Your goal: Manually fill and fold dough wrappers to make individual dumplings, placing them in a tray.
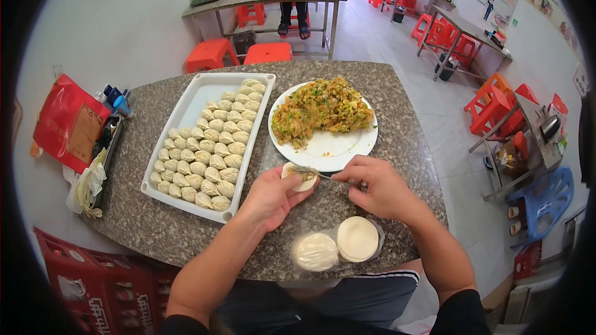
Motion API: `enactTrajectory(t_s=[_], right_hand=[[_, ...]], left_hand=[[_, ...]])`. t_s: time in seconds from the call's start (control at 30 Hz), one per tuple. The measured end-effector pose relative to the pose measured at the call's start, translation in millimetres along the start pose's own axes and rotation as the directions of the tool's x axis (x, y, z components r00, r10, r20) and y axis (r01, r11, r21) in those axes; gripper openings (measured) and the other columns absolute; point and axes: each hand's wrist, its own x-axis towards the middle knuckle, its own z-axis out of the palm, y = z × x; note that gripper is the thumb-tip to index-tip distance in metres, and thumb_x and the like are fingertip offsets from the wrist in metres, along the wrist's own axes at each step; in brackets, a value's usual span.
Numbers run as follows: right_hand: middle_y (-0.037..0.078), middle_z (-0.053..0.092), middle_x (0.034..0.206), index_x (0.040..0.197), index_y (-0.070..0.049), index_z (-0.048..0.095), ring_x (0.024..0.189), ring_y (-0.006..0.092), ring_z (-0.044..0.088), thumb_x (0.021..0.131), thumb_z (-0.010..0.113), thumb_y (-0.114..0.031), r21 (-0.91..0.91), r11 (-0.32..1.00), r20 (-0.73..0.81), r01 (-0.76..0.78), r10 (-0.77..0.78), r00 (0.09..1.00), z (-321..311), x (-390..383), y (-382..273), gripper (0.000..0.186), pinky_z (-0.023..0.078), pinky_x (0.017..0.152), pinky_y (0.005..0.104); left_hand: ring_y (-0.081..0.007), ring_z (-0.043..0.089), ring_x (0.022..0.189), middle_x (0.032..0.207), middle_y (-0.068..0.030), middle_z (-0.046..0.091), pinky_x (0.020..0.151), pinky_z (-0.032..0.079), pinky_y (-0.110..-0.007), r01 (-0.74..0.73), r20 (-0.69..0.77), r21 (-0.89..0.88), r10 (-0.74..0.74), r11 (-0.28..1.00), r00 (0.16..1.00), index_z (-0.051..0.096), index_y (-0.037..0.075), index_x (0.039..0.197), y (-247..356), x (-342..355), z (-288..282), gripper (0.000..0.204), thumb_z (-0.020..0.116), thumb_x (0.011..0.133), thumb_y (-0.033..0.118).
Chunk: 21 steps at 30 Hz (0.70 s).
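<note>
The left hand is half curled, with a round dough wrapper held on its fingers and some filling lying on it. The right hand is closed around the handle of a thin metal tool, its far end over the wrapper. Just beyond both hands is a white plate with a heap of chopped filling. Left of the left hand, a white tray carries rows of pleated dumplings. Nearer the body, below the right hand, a stack of wrappers and a plastic-covered bundle rest on the speckled table.
</note>
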Motion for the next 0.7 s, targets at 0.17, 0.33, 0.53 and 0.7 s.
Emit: enactTrajectory(t_s=[0.17,0.33,0.53,0.7], right_hand=[[0.011,0.07,0.099,0.111,-0.007,0.079,0.088,0.0316,0.071,0.08,0.071,-0.001,-0.139,0.983,-0.148,-0.122,0.101,0.984,-7,1,15,0.032,0.058,0.079,0.0432],[0.008,0.069,0.106,0.108,-0.009,0.078,0.096,0.0307,0.069,0.08,0.075,-0.004,-0.394,0.919,-0.185,0.019,-0.099,0.978,-1,11,27,0.029,0.058,0.082,0.0443],[0.005,0.067,0.101,0.101,-0.007,0.076,0.09,0.0302,0.065,0.079,0.08,-0.007,-0.177,0.898,-0.178,0.402,-0.431,0.884,1,19,-4,0.022,0.056,0.081,0.0418],[0.006,0.07,0.097,0.099,-0.007,0.076,0.09,0.0302,0.067,0.085,0.085,-0.013,-0.088,0.933,-0.195,0.348,-0.359,0.913,2,34,4,0.018,0.057,0.077,0.0428]], left_hand=[[-0.0282,0.071,0.124,0.137,-0.0163,0.069,0.107,0.06,-0.038,0.135,0.053,0.1,-0.14,0.986,0.989,0.051,-0.002,0.149,10,-21,1,0.044,0.057,0.105,-0.003],[-0.0299,0.066,0.132,0.144,-0.0165,0.064,0.116,0.054,-0.042,0.051,0.217,0.051,-0.061,0.997,0.974,0.049,-0.002,0.151,19,-18,10,0.053,0.061,0.1,-0.008],[-0.0205,0.066,0.13,0.143,-0.0128,0.064,0.114,0.053,-0.036,-0.012,0.374,0.017,0.005,1.0,0.927,0.048,-0.001,0.152,27,5,24,0.06,0.063,0.096,-0.011],[-0.0133,0.067,0.122,0.139,-0.0092,0.065,0.101,0.056,-0.029,-0.246,0.429,0.179,0.15,0.953,0.891,0.055,0.0,0.147,17,17,26,0.053,0.071,0.096,-0.004]])
